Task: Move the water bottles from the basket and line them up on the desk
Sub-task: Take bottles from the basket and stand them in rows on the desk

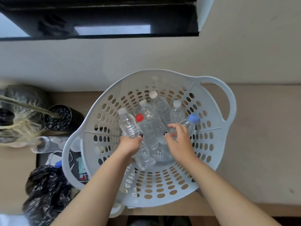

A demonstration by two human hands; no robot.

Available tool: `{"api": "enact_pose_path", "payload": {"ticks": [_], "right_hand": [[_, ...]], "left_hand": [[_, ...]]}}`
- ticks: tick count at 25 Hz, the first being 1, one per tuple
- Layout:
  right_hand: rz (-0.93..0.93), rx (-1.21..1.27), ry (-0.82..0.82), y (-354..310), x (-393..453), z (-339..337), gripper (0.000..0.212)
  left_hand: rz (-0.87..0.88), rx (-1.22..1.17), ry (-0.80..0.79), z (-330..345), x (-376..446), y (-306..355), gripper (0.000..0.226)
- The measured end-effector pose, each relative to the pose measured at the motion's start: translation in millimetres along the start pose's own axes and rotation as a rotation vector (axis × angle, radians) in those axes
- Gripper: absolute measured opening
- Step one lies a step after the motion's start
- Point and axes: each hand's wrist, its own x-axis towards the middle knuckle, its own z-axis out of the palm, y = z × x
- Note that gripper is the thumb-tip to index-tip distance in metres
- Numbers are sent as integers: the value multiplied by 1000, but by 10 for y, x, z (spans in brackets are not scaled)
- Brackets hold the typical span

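A pale blue perforated basket point(216, 101) stands on the desk point(260, 144) and holds several clear water bottles. My left hand point(130, 144) grips a white-capped bottle point(127, 123) by its lower body, the cap pointing away from me. My right hand point(179, 139) reaches into the basket with fingers curled over the bottles, beside a blue-capped bottle point(192, 121); whether it grips one is unclear. A red-capped bottle point(146, 129) and other white-capped bottles point(161, 106) lie between the hands.
A dark pot of black pebbles point(57, 118) with a dried plant stands left of the basket. A clear glass point(42, 144) lies beside it. A black plastic bag point(47, 193) sits at the lower left. Bare desk stretches to the right of the basket.
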Motion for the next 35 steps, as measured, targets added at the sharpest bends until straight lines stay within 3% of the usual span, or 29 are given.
{"api": "enact_pose_path", "payload": {"ticks": [3,6,10,13,16,20,24,26,28,30,33,35], "right_hand": [[167,279,-36,-82,18,43,25],[261,443,-100,-94,40,156,9],[338,545,-188,-80,59,232,36],[409,462,-261,5,62,152,49],[454,510,-262,112,36,12,53],[394,616,-228,203,64,-182,76],[416,686,-256,211,25,-375,67],[418,709,-241,318,28,-439,69],[420,774,-234,322,-16,-486,57],[423,774,-214,337,-41,-490,44],[432,697,-166,343,-65,-466,57],[424,674,-167,344,-78,-475,45]], "left_hand": [[104,-126,-104,-65,-459,-60,13],[208,-163,-108,1,-714,-125,9],[326,-16,-52,179,-869,-190,27],[295,61,-106,242,-961,-235,43],[224,1,-154,211,-957,-158,31],[92,-220,-110,299,-493,1,30],[149,-313,16,565,38,207,50],[204,-275,118,673,261,388,55],[156,-222,187,746,496,532,59],[101,-117,164,818,726,542,59],[42,40,78,953,1069,369,91],[24,39,95,1023,1353,268,105]]}}
